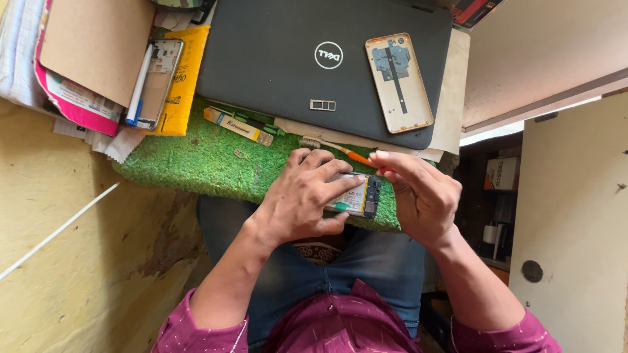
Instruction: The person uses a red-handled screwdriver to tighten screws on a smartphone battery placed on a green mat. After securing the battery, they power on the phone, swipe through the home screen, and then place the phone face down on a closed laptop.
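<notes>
Left grip point(302, 199) presses down on an opened phone point(356, 196) lying on the green mat point(196, 160) at its near edge; right grip point(418, 189) pinches closed at the phone's top end, below the laptop point(288, 59).

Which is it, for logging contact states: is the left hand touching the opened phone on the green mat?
Touching. The head view shows the left hand lying over the opened phone, fingers pressing on it, on the green mat.

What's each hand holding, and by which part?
Left hand pins the opened phone flat on the green mat, fingers across its body. Right hand pinches something at the phone's top edge; too small to tell.
</notes>
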